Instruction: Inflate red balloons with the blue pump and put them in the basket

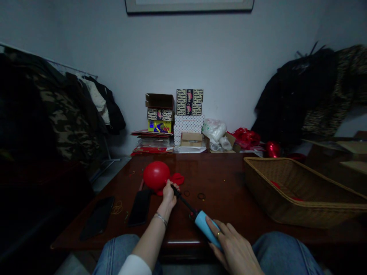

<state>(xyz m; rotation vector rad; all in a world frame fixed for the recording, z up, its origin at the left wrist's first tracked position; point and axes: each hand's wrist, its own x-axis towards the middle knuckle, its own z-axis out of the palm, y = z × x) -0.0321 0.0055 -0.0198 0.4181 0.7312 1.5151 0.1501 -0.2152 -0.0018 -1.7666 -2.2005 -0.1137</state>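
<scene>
A round, inflated red balloon point(156, 175) is over the table, just beyond my left hand point(169, 193). That hand is closed where the balloon's neck meets the black nozzle end of a balloon pump point(204, 224); the exact join is hidden by my fingers. The pump has a black rod and a light blue barrel, and it slants down to the right. My right hand point(233, 244), with a ring on one finger, is wrapped around the blue barrel near the table's front edge. Flat red balloons point(177, 178) lie just past my left hand.
On the dark wooden table point(223, 168) lie a phone point(139, 208), a black flat device point(97, 217), rubber bands point(117, 207) and a dark ring point(201, 196). A wicker basket point(286, 206) with red pieces inside stands at right. Stacked boxes point(189, 126) and bags point(215, 130) line the back.
</scene>
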